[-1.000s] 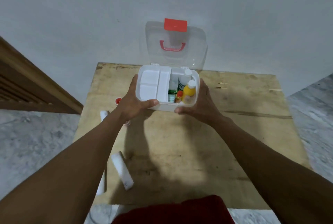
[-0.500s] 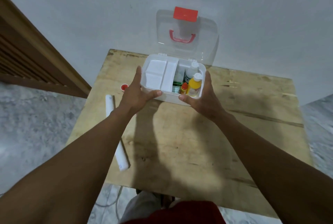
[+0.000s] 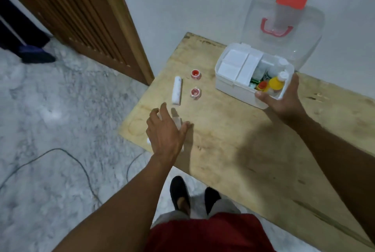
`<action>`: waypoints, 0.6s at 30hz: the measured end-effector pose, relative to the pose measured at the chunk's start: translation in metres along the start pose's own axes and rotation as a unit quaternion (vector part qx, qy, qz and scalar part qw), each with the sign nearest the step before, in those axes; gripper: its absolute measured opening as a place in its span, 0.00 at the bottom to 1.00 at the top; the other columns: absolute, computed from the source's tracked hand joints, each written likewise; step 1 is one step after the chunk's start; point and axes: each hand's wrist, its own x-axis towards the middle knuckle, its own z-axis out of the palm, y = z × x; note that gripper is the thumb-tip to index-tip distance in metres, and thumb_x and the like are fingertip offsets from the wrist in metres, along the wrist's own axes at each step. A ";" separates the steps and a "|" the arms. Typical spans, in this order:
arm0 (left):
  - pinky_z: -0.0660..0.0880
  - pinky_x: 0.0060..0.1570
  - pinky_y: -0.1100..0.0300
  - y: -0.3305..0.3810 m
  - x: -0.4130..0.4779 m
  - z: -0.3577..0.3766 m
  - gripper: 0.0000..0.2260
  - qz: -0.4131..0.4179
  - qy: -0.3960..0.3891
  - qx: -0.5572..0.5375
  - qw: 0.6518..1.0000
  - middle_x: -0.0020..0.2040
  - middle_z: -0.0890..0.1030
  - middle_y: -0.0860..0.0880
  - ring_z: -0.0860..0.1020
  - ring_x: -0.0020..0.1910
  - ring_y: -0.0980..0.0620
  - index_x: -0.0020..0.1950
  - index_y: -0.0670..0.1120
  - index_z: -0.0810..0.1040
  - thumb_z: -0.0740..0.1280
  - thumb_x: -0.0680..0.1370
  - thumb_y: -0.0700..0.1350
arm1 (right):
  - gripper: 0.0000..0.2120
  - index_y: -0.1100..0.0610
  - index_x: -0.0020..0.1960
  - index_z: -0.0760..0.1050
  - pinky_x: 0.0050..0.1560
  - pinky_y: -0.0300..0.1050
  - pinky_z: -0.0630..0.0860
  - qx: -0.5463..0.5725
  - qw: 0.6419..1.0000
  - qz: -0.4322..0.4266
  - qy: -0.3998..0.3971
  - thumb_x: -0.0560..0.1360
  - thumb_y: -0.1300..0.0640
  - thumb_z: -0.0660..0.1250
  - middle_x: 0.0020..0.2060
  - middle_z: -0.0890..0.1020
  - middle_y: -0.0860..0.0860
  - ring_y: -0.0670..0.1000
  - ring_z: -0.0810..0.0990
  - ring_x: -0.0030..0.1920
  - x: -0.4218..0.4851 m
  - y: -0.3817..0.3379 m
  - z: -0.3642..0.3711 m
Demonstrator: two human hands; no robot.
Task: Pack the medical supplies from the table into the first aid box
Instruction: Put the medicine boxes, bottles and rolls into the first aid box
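Partly packed: four loose supplies wait at centre left.
Your left hand (image 3: 165,130) hovers with fingers straight and spread, holding nothing, over a white roll (image 3: 178,122) near the table (image 3: 233,150) edge; I cannot tell if they touch. Just above lie a second white roll (image 3: 177,90), a far red-capped jar (image 3: 196,74) and a near red-capped jar (image 3: 195,93), all unpacked. At upper right your right hand (image 3: 284,98) clasps the near corner of the open first aid box (image 3: 223,82), a yellow bottle (image 3: 276,83) already inside.

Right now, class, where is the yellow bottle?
In the head view, the yellow bottle stands inside the open white box, at its right end beside a small orange-capped bottle, near the right hand gripping that corner.
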 end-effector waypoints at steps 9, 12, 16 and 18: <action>0.68 0.56 0.51 -0.010 -0.007 -0.008 0.26 -0.048 -0.041 0.040 0.997 0.62 0.71 0.37 0.71 0.60 0.38 0.69 0.39 0.67 0.70 0.76 0.49 | 0.51 0.49 0.76 0.48 0.71 0.58 0.67 -0.017 0.999 0.035 -0.029 0.65 0.40 0.77 0.71 0.66 0.48 0.51 0.69 0.70 0.005 0.001 -0.005; 0.70 0.52 0.51 -0.008 -0.007 -0.006 0.25 -0.066 -0.059 0.023 0.996 0.59 0.74 0.37 0.74 0.57 0.37 0.66 0.38 0.69 0.72 0.75 0.48 | 0.54 0.47 0.75 0.48 0.71 0.59 0.68 -0.025 0.998 0.057 -0.023 0.61 0.35 0.76 0.72 0.66 0.49 0.53 0.69 0.70 0.007 0.004 -0.005; 0.69 0.45 0.53 -0.004 -0.007 -0.008 0.18 -0.067 -0.055 0.080 0.993 0.53 0.80 0.42 0.77 0.52 0.41 0.57 0.41 0.75 0.71 0.74 0.52 | 0.59 0.46 0.77 0.44 0.71 0.60 0.67 -0.032 0.996 0.080 -0.022 0.58 0.30 0.75 0.74 0.63 0.50 0.54 0.67 0.72 0.009 0.010 -0.004; 0.70 0.43 0.55 -0.001 -0.008 -0.011 0.17 -0.067 -0.062 0.105 0.990 0.51 0.81 0.43 0.78 0.51 0.42 0.55 0.42 0.77 0.71 0.74 0.53 | 0.61 0.46 0.77 0.43 0.71 0.61 0.67 -0.036 0.995 0.093 -0.026 0.57 0.27 0.74 0.75 0.62 0.51 0.55 0.67 0.72 0.010 0.011 -0.004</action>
